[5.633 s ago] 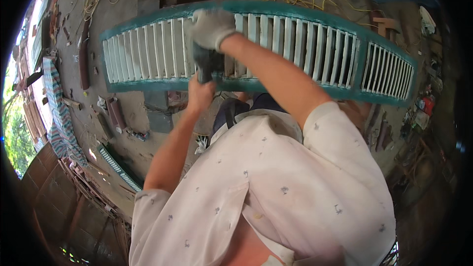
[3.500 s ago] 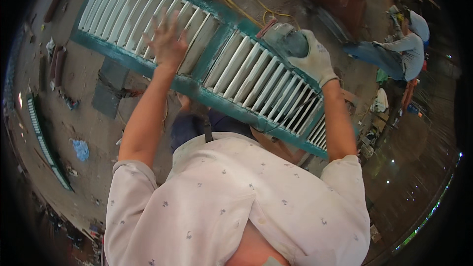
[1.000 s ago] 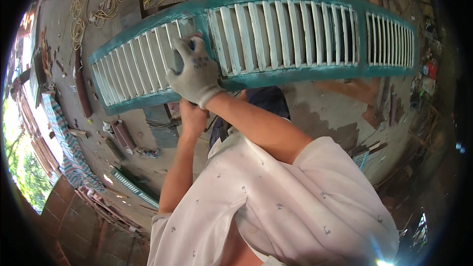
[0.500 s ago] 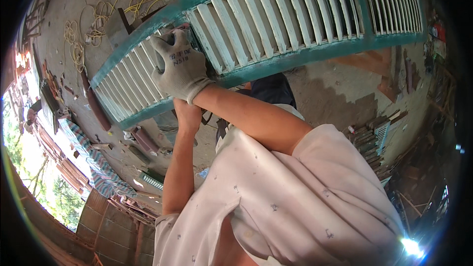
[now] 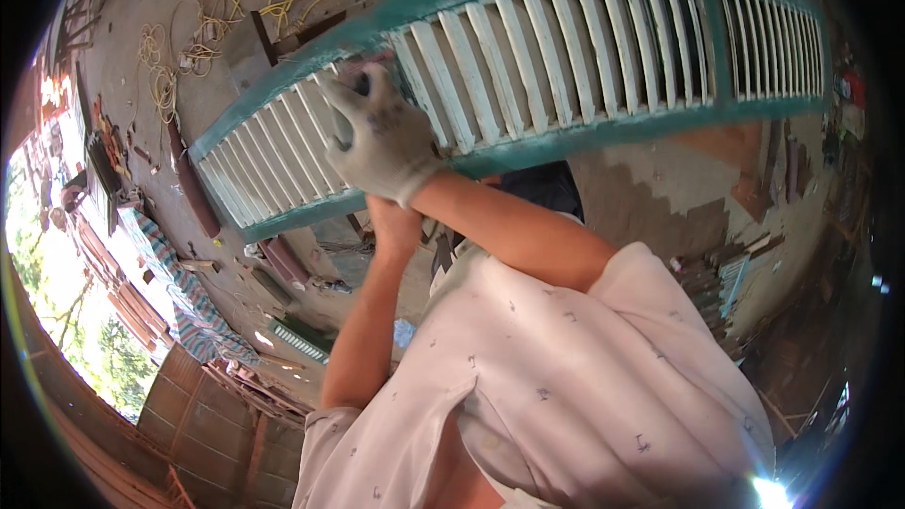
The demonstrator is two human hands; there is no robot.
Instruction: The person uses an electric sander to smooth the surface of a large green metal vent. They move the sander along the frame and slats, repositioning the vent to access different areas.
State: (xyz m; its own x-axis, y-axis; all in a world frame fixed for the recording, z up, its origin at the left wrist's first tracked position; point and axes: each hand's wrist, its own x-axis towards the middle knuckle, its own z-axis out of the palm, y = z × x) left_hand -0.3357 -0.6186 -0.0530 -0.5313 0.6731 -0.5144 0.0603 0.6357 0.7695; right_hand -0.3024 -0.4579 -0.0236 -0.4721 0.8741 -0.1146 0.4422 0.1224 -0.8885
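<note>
A long louvered shutter (image 5: 559, 144) with a green frame and pale slats spans the upper part of the head view, tilted up to the right. My right hand (image 5: 382, 139), in a grey knit glove, lies over its crosspiece between two slat sections. The gloved fingers are curled, and a small pinkish-red thing shows at their tips, too blurred to name. Just beneath the right wrist is my bare left hand (image 5: 394, 219), close to the shutter's near edge. Its fingers are hidden by the glove and the right forearm, so its grip does not show.
Yellow cord (image 5: 162, 66) lies coiled on the floor beyond the shutter's left end. A brown post-like piece (image 5: 191, 184) is near that end. Striped cloth (image 5: 179, 287) and stacked timber (image 5: 250, 386) line the left side. A small green louvered panel (image 5: 300, 337) lies lower left.
The whole view has shifted, so shutter, hands and floor appear farther right. My right hand stays over the crosspiece, and my left hand remains under the right wrist.
</note>
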